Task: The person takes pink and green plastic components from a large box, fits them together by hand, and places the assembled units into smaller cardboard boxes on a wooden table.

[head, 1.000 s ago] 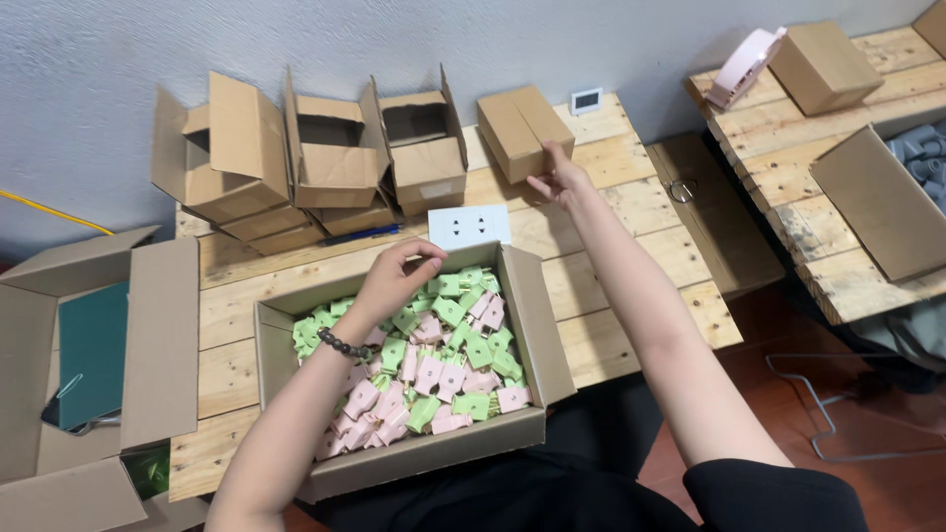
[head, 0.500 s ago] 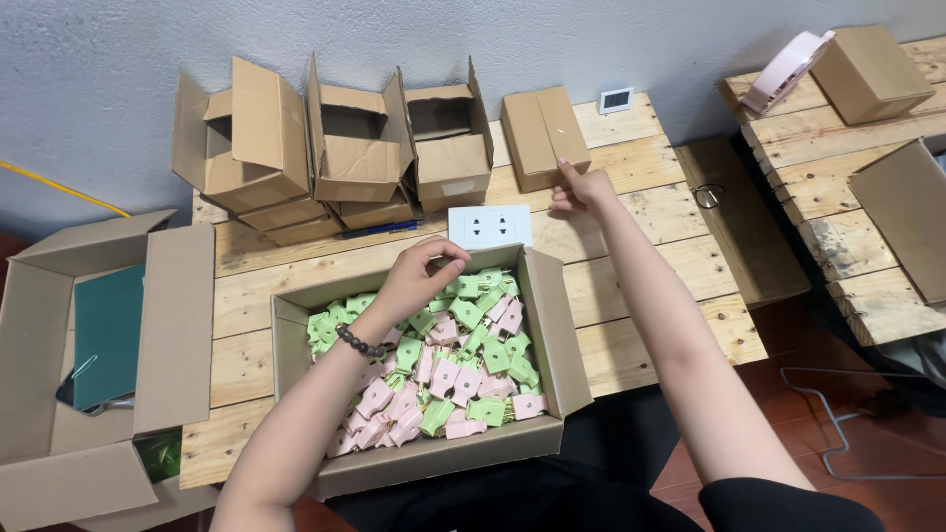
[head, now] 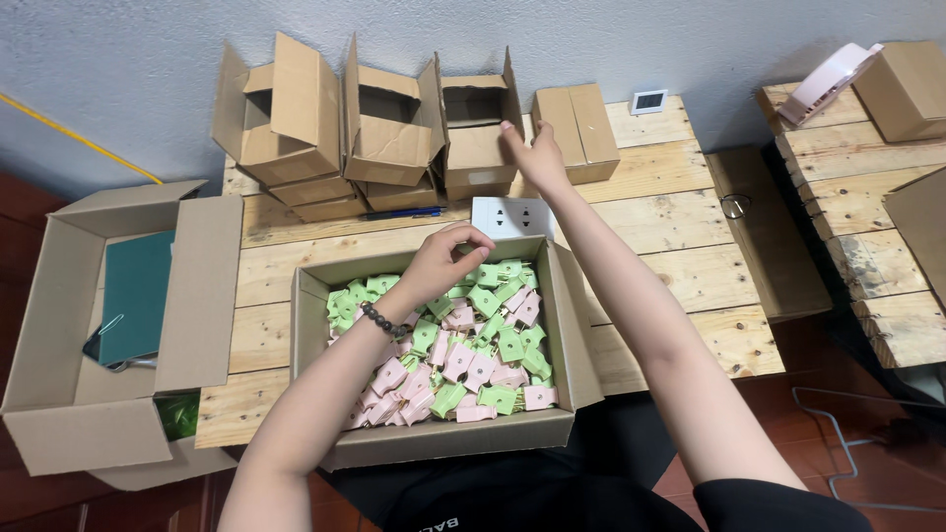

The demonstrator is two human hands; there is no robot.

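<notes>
Two hands: right hand (head: 537, 158) touches upright open carton (head: 476, 138).

A grey textured wall (head: 641, 39) is running behind a bench of pale wooden planks (head: 680, 197). A second plank bench (head: 847, 187) is standing to the right. Dark reddish floor (head: 857, 433) is showing below. Even, soft light is falling throughout.

Far-right cardboard box (head: 921, 232) cut off
</notes>
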